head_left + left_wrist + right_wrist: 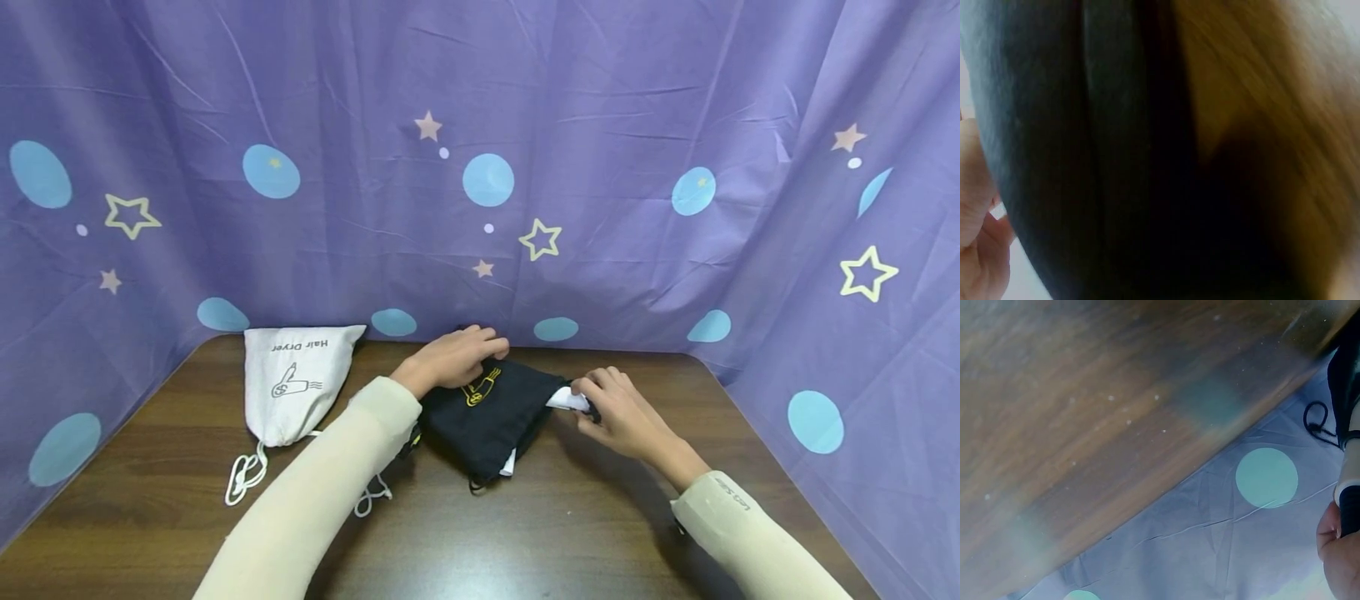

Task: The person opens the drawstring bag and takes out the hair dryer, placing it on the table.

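Left hand: fingers bent, touching the far left part of a black cloth drawstring bag with a yellow hair-dryer print; cannot tell whether it pinches the cloth. Right hand: fingers curled, gripping a white-and-black rounded piece that sticks out of the bag's right end. Bag lies between the hands, toward the far edge of the brown wooden desk. White cloth "Hair Dryer" pouch near the far left corner.
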A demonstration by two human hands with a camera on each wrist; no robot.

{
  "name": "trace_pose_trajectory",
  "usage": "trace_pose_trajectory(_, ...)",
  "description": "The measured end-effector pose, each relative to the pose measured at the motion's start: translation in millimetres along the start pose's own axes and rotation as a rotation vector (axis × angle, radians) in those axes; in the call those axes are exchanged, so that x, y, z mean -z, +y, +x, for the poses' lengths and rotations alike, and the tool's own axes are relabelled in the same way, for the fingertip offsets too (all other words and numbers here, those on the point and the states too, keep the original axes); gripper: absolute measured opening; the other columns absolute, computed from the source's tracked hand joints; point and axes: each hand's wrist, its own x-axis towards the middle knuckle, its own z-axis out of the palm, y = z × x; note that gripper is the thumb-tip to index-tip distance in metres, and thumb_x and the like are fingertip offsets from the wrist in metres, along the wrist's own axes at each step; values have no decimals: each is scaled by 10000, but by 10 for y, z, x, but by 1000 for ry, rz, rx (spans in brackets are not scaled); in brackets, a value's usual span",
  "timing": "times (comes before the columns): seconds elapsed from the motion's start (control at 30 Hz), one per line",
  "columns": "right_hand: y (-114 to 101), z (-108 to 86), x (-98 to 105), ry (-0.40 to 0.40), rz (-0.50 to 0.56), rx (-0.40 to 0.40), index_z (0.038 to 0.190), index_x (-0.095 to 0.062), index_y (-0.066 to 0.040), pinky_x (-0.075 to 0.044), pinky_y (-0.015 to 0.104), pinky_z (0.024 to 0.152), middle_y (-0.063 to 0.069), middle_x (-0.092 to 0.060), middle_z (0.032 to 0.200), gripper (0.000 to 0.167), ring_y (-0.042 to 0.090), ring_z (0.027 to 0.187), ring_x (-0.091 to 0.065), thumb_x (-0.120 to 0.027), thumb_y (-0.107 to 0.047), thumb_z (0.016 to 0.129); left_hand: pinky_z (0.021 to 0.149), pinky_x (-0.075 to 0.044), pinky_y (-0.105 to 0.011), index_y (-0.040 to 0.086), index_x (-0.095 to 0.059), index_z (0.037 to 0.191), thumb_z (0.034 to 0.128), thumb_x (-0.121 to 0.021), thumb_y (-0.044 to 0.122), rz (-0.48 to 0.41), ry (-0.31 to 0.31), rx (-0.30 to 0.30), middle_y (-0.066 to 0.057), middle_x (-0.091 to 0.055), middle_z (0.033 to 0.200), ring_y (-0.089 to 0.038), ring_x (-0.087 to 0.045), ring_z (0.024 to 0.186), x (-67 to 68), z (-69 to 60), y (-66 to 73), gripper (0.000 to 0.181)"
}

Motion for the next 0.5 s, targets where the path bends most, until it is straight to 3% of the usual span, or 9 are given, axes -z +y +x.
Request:
trace_pose_trajectory(0.2, 10, -24, -13, -2, -11, -7, 1069, -610, -103, -365, 383, 700, 50, -590, 987, 334, 215, 830, -493, -747, -141, 766, 780, -447, -355, 190, -535, 1067, 932, -626, -14, 47, -31, 42, 9, -524, 996, -220, -476, 886, 4, -84, -52, 261)
trace_pose_trajectory(0.5, 16, -38, 7, -19, -7, -24, 1068, -606, -106, -383, 398, 721, 54, -589, 1004, 308, 211, 837, -486, -730, -143, 788, 786, -450, -358, 193, -537, 1074, 900, -631, -34, 6, -45, 118, 17, -524, 1009, -211, -480, 911, 8, -178, -118, 301)
